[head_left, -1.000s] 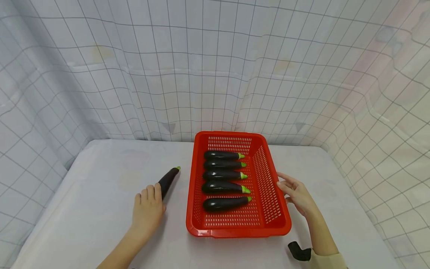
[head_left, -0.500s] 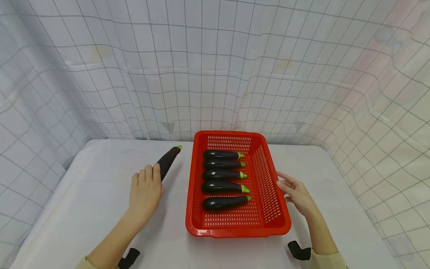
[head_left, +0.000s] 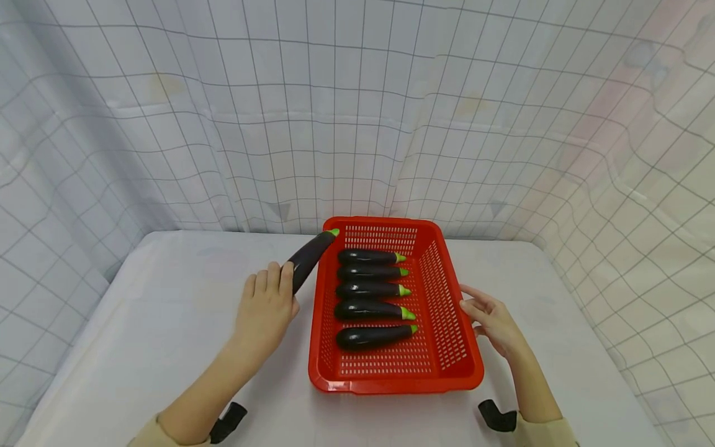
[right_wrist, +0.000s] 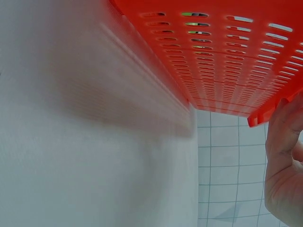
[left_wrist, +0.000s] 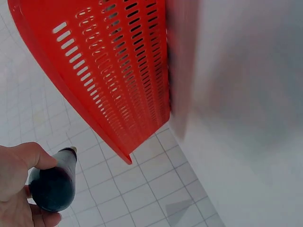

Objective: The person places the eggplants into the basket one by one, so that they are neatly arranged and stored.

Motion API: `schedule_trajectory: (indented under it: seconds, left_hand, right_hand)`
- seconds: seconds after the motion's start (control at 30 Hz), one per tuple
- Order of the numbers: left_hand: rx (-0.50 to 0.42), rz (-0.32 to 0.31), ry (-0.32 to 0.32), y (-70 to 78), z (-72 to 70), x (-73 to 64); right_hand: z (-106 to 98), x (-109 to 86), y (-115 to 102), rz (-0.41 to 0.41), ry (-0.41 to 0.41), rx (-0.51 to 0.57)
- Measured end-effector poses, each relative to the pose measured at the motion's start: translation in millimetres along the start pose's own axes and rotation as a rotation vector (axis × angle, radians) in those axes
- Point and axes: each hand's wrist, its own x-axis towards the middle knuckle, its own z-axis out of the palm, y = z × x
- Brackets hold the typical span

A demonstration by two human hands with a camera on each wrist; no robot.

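Observation:
My left hand (head_left: 265,313) grips a dark eggplant (head_left: 310,257) with a green stem, above the table at the basket's left side. Its stem end overlaps the far left corner of the rim in the head view. The left wrist view shows the thumb and fingers around the eggplant's rounded end (left_wrist: 53,189). Inside the red plastic basket (head_left: 391,386), several more eggplants (head_left: 368,290) lie in a row, stems to the right. My right hand (head_left: 497,323) holds the basket's right rim, thumb on the edge; some fingertips are hidden by the rim.
A white-covered table (head_left: 184,298) lies under the basket. White grid-patterned curtains (head_left: 357,124) stand behind and at both sides. Black wrist-mounted pieces (head_left: 497,417) show near both sleeves.
My left hand has lifted the eggplant off the table and carried it forward, then right to the basket's left rim. The right hand and the basket have stayed put.

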Motion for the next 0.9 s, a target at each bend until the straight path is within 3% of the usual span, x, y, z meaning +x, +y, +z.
schedule_trajectory:
  seconds: [0.1,0.23,0.7,0.9]
  left_hand:
    - [-0.013,0.008,-0.009,8.5,-0.1,2.4]
    - [-0.012,0.024,-0.07,20.0,-0.9,3.4]
    - [-0.025,0.155,-0.223,49.8,-0.2,4.8]
    - [-0.038,0.224,-0.227,57.6,3.0,5.8]
  right_hand:
    - [0,-0.3,0,0.005,0.003,0.001]
    - [0,-0.8,-1,0.009,0.008,0.0]
    - [0,-0.1,-1,0.013,0.009,-0.013]
    - [0,0.2,-1,0.009,0.007,-0.029]
